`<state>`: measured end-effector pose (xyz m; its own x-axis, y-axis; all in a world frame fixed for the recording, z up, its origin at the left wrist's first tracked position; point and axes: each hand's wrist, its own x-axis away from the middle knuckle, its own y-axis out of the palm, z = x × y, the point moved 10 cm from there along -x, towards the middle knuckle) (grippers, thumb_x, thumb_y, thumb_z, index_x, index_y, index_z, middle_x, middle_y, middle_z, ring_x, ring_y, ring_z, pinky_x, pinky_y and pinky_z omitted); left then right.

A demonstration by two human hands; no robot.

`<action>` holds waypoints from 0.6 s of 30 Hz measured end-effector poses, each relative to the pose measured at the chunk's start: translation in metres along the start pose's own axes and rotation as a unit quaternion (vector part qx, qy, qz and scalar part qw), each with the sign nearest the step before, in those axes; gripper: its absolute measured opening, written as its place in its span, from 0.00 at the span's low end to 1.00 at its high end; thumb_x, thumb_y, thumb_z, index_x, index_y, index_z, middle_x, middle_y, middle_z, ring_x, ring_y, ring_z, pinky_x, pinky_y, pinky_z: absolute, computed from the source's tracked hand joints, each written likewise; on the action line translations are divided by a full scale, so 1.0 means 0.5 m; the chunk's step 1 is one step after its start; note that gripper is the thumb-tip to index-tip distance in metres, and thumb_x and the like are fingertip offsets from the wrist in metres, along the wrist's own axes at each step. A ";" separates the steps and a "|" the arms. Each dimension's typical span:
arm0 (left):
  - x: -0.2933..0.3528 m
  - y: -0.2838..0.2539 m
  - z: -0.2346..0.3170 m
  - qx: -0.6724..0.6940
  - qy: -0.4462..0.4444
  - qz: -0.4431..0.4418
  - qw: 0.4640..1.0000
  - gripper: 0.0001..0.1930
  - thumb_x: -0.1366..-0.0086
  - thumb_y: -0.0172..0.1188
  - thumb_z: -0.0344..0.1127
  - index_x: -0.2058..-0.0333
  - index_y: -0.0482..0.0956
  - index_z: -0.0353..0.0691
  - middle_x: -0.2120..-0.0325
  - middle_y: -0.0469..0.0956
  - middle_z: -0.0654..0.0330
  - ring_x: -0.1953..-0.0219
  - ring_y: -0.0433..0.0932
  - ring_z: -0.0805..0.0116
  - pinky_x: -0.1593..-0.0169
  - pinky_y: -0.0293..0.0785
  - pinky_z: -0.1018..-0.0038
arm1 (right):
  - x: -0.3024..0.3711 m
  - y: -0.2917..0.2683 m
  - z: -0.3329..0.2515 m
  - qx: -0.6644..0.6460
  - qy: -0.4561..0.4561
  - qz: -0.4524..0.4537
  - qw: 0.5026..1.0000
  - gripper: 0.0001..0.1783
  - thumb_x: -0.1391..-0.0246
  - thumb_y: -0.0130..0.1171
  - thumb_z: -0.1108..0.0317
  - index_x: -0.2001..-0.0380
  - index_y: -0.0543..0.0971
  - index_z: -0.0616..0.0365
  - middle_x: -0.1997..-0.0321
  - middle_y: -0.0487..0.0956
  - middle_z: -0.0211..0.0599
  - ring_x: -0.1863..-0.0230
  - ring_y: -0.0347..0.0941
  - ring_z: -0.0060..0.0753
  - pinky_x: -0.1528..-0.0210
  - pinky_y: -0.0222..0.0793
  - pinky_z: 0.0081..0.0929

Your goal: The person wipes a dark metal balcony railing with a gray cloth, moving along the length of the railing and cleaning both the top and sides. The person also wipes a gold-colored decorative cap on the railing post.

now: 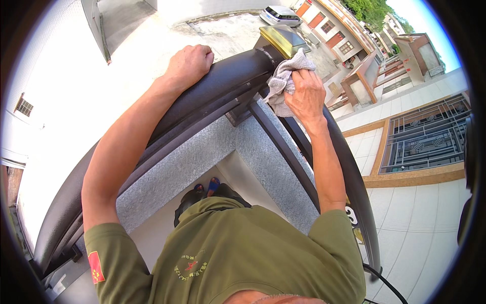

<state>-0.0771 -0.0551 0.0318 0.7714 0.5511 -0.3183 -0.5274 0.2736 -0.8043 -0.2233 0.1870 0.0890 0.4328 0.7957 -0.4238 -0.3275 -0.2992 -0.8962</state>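
A dark brown metal handrail runs along my left side to a corner post with a gold-edged pyramid cap. My left hand is closed over the top of this rail, short of the corner; its fingertips are partly hidden. In my right hand is a crumpled light grey cloth, bunched in the fingers. The cloth lies against the corner post just below the cap, where the right-hand rail meets it.
Below the rails, a speckled grey stone ledge forms a corner above my feet. A tiled wall with a barred window stands on the right. Far below are a courtyard, a parked silver van and low buildings.
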 end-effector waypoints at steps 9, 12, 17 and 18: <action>-0.008 -0.003 0.000 -0.022 0.017 -0.011 1.000 0.17 0.24 0.55 0.42 0.55 0.88 0.37 0.66 0.88 0.45 0.61 0.87 0.44 0.52 0.81 0.54 | -0.115 -0.118 0.179 -0.509 0.028 0.161 0.845 0.30 0.38 0.74 0.55 0.43 0.82 0.69 0.44 0.86 0.46 0.44 0.82 0.41 0.40 0.74 0.34; -0.010 0.002 0.008 -0.025 0.021 -0.015 0.999 0.16 0.24 0.56 0.42 0.56 0.88 0.38 0.66 0.88 0.45 0.62 0.86 0.43 0.52 0.81 0.54 | -0.186 -0.010 0.062 -0.179 -0.018 0.045 0.983 0.47 0.48 0.76 0.40 0.35 0.77 0.62 0.32 0.76 0.56 0.32 0.73 0.59 0.32 0.69 0.46; -0.001 -0.010 0.017 -0.018 0.007 -0.008 1.000 0.15 0.24 0.57 0.42 0.56 0.88 0.39 0.67 0.87 0.44 0.62 0.86 0.42 0.53 0.80 0.54 | -0.249 0.030 -0.013 -0.060 -0.069 0.020 0.996 0.54 0.56 0.75 0.35 0.32 0.74 0.60 0.31 0.72 0.56 0.31 0.70 0.61 0.27 0.66 0.51; 0.000 -0.010 0.018 -0.013 0.006 -0.011 1.000 0.15 0.24 0.57 0.42 0.56 0.88 0.39 0.67 0.87 0.44 0.62 0.86 0.42 0.53 0.80 0.54 | -0.265 0.040 -0.014 -0.069 -0.072 0.000 0.995 0.55 0.56 0.74 0.32 0.33 0.75 0.61 0.31 0.73 0.57 0.31 0.70 0.61 0.27 0.66 0.50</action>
<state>-0.0778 -0.0494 0.0407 0.7865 0.5363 -0.3063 -0.5010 0.2639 -0.8243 -0.2812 0.0716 0.1263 0.3048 0.8598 -0.4097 -0.2043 -0.3611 -0.9099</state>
